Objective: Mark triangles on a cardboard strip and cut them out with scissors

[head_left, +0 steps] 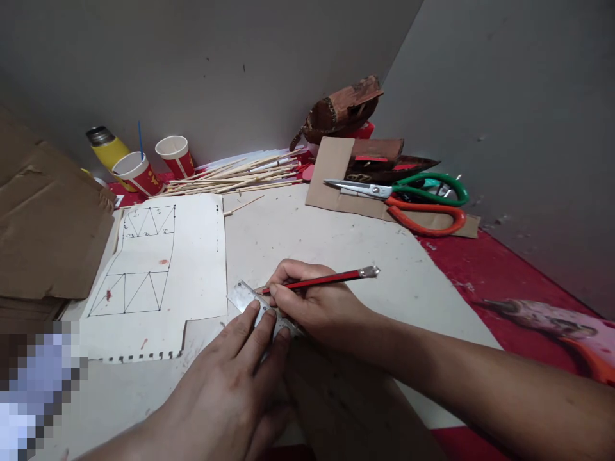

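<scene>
Right hand (317, 301), frame center, fingertips pinched around a red-and-black pencil (321, 280); left hand (245, 365), lower center, fingers slightly spread, pressing what appears a metal ruler (245, 296).

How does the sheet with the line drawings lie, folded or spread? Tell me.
Spread. The sheet lies flat, with both line drawings in full view and its perforated edge showing along the near side.

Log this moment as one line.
left hand: on ruler | right hand: pencil, tip by ruler | paper: truss-like drawing | scissors: untouched
</scene>
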`<move>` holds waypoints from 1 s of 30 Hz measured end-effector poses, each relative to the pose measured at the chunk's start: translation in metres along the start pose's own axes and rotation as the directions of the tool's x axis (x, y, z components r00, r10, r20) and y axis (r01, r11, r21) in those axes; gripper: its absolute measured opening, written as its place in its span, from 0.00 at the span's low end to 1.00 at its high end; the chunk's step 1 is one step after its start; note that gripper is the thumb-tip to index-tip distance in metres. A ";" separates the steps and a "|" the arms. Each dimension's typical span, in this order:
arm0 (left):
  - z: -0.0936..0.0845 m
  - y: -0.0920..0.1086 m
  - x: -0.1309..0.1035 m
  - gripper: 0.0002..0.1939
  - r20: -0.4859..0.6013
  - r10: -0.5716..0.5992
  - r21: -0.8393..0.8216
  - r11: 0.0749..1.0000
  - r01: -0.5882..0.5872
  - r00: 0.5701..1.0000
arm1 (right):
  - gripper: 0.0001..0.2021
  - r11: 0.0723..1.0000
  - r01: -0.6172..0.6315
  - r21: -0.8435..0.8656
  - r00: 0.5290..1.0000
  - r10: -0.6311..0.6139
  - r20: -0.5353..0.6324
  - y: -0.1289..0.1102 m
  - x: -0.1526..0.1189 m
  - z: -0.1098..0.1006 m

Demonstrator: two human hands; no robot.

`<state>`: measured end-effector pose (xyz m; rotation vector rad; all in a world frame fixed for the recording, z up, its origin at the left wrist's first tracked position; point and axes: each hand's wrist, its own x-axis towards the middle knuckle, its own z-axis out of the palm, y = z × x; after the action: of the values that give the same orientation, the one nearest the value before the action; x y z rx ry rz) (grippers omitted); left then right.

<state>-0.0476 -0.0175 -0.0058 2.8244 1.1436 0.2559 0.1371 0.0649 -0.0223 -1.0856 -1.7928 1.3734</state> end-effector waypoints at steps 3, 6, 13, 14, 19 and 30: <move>-0.002 0.000 0.000 0.32 0.011 0.017 0.014 1.000 -0.017 1.000 | 0.07 0.999 -0.020 0.033 1.000 0.020 0.014 -0.001 -0.001 -0.002; -0.004 0.001 0.002 0.30 0.002 0.022 0.027 0.999 -0.022 1.000 | 0.09 0.998 -0.055 0.032 0.998 0.054 0.026 -0.004 -0.004 -0.005; -0.001 -0.001 0.002 0.32 0.039 0.019 0.057 0.998 -0.021 0.999 | 0.10 0.987 -0.160 -0.002 0.986 0.160 0.057 -0.014 -0.009 -0.012; -0.001 -0.001 0.002 0.32 0.042 0.016 0.054 0.998 -0.018 0.999 | 0.10 0.985 -0.173 -0.007 0.983 0.173 0.062 -0.015 -0.009 -0.012; -0.001 0.000 -0.001 0.31 0.028 0.014 0.045 0.999 -0.015 1.000 | 0.09 0.980 -0.200 0.011 0.978 0.199 0.065 -0.019 -0.010 -0.014; -0.003 0.000 0.001 0.30 0.028 0.015 0.047 0.999 -0.017 0.999 | 0.09 0.972 -0.234 0.019 0.971 0.232 0.054 -0.024 -0.020 -0.018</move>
<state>-0.0472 -0.0164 -0.0022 2.8697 1.1372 0.1921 0.1562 0.0524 0.0055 -1.2910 -1.7210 1.5701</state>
